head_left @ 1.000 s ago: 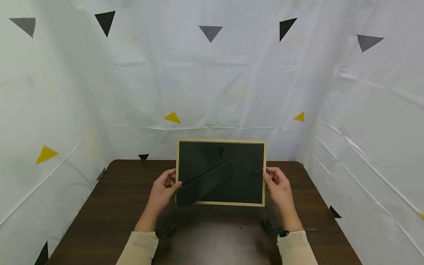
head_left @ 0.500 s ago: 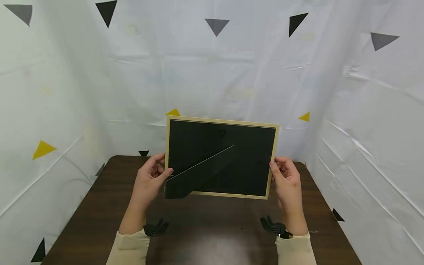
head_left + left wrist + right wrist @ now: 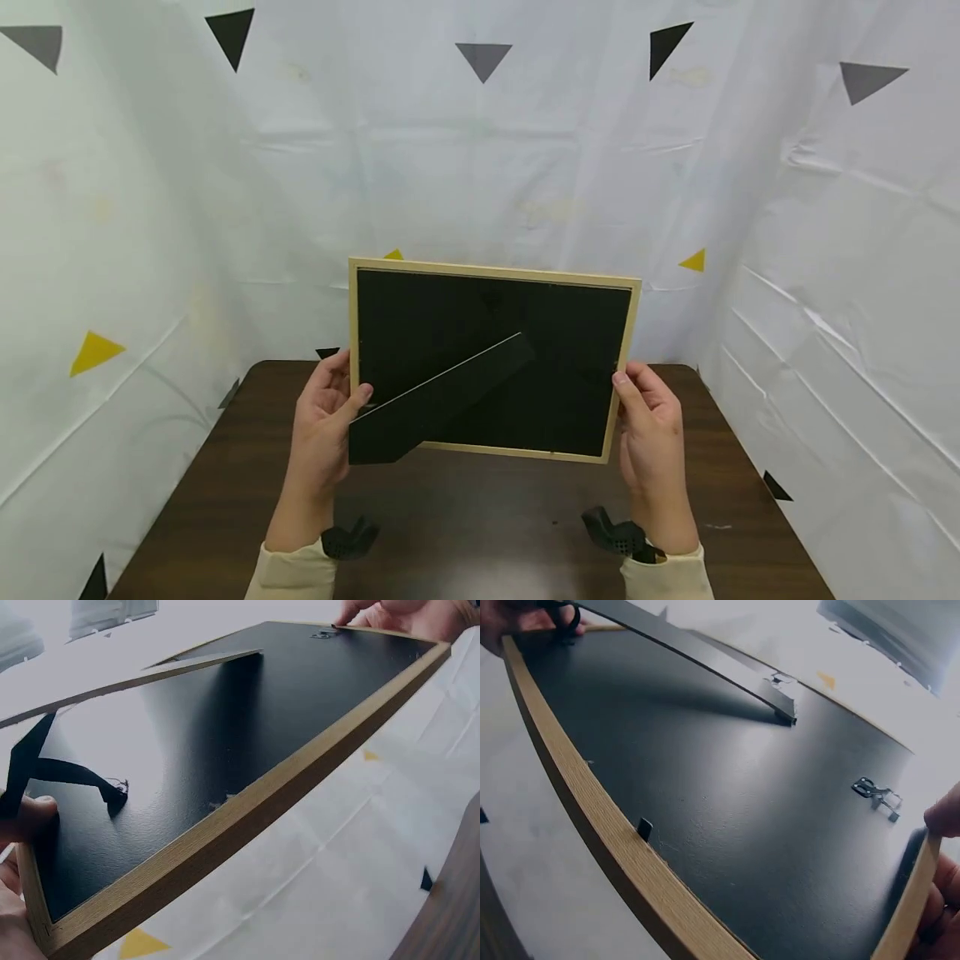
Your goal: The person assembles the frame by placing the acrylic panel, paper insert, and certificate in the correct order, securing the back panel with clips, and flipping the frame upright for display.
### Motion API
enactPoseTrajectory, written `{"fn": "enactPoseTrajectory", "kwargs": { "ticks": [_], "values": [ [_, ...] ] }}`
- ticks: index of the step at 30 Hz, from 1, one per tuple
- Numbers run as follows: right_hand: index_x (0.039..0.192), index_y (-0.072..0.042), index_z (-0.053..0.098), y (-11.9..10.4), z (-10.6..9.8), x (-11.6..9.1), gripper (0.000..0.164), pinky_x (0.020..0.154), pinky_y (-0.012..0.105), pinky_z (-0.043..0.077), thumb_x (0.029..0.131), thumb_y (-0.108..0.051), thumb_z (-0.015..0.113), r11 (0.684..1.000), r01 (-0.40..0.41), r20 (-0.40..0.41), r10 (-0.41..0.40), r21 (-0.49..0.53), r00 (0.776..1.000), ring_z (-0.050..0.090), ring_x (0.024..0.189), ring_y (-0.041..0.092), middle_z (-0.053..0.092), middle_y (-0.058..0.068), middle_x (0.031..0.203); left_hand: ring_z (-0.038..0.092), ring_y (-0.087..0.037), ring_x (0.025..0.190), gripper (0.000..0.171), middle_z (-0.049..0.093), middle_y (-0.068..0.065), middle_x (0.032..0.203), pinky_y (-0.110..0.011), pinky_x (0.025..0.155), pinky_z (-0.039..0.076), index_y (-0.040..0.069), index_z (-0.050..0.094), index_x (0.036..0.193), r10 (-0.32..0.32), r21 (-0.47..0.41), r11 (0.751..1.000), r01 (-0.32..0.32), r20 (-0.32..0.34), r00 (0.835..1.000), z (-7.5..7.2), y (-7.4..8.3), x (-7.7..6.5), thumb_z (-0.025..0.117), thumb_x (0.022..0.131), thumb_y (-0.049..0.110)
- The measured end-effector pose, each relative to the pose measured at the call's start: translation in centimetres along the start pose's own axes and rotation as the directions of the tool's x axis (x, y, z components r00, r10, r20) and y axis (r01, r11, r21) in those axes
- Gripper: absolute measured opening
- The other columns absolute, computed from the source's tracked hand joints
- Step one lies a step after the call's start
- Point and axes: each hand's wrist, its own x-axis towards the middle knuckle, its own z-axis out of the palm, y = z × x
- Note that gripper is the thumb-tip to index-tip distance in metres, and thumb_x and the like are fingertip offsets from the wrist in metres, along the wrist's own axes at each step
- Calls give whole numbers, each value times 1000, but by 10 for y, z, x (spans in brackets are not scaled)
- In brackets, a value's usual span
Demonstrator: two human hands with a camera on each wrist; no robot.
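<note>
A picture frame (image 3: 570,367) with a light wooden border and black backing is held up over the table, its back facing me and its right side slightly lower. My left hand (image 3: 318,433) grips its left edge, thumb on the back. On the right edge, my right hand (image 3: 652,433) pinches the border between thumb and fingers. A black easel stand (image 3: 435,400) slants out from the backing toward the lower left. In the left wrist view a black ribbon (image 3: 71,772) links stand and backing. A metal hanger (image 3: 877,796) shows near the right edge in the right wrist view.
Below the frame lies a dark brown wooden table (image 3: 480,517). White sheeting (image 3: 480,183) with black, grey and yellow triangles encloses the back and both sides. Black wrist devices (image 3: 348,537) sit at both cuffs.
Both hands have brought the picture frame closer and a little higher, so it looks larger. The hands are farther apart in view, and the frame has tipped down slightly to the right.
</note>
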Motion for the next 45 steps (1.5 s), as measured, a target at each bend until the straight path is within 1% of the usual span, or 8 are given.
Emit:
{"fn": "enactPoseTrajectory", "kwargs": {
  "ticks": [15, 19, 22, 24, 27, 30, 38, 45],
  "values": [
    [107, 10, 73, 3, 5, -2, 13, 74, 27, 45, 104, -2, 72, 991, 107, -67, -112, -84, 991, 51, 82, 17, 60, 1, 79, 69, -12, 122, 47, 72, -3, 132, -24, 101, 56, -7, 52, 150, 63, -9, 998, -64, -21, 998, -4, 8, -7, 56, 104, -17],
    [125, 3, 76, 0, 6, -2, 25, 74, 22, 50, 104, -10, 75, 984, 58, -30, -64, -167, 997, 54, 86, 17, 64, 2, 91, 68, -13, 124, 45, 70, -3, 133, -23, 102, 58, -4, 54, 151, 41, -31, 999, -43, -69, 997, -3, 13, -5, 59, 107, -10],
    [149, -11, 66, -2, 7, -2, 47, 81, 20, 56, 103, -8, 76, 966, 78, 106, -53, -247, 993, 62, 98, 16, 67, 6, 113, 67, -16, 125, 47, 67, -6, 136, -26, 98, 61, -2, 51, 155, 2, -119, 993, -14, -95, 995, -1, 14, -3, 58, 109, -5],
    [165, -19, 49, -2, 8, -2, 72, 89, 20, 59, 101, 0, 76, 952, 137, 254, -66, -275, 965, 66, 113, 17, 64, 9, 133, 67, -17, 124, 49, 64, -7, 137, -26, 94, 63, -1, 48, 158, -28, -194, 981, 7, -101, 994, 1, 15, -1, 57, 110, -4],
    [175, -25, 23, 1, 11, -2, 104, 98, 26, 62, 94, 13, 77, 935, 245, 445, -110, -256, 888, 66, 131, 21, 50, 14, 158, 66, -17, 121, 50, 63, -8, 135, -25, 89, 64, -2, 46, 158, -57, -263, 965, 21, -128, 990, 1, 15, 1, 57, 110, -4],
    [177, -27, 11, 5, 14, -2, 119, 100, 27, 61, 89, 16, 80, 922, 301, 520, -138, -244, 843, 62, 137, 20, 36, 12, 170, 66, -17, 118, 50, 63, -9, 132, -24, 86, 64, -3, 46, 158, -73, -288, 957, 27, -153, 985, 1, 14, 1, 57, 109, -5],
    [177, -32, 5, 10, 10, -2, 123, 102, 17, 55, 90, 3, 86, 867, 292, 453, -88, -404, 887, 55, 142, 23, 18, -3, 181, 68, -15, 117, 49, 64, -7, 131, -25, 86, 64, -2, 47, 157, -108, -290, 955, 58, -159, 981, 8, 10, -1, 59, 109, -5],
    [176, -34, 2, 15, 9, -3, 123, 114, 5, 34, 92, -6, 87, 801, 305, 381, -106, -515, 919, 27, 164, 28, 10, -3, 184, 70, -15, 116, 50, 64, -7, 130, -27, 85, 65, -1, 48, 157, -121, -258, 963, 74, -173, 977, 15, 7, -2, 60, 109, -3]
  ]
}}
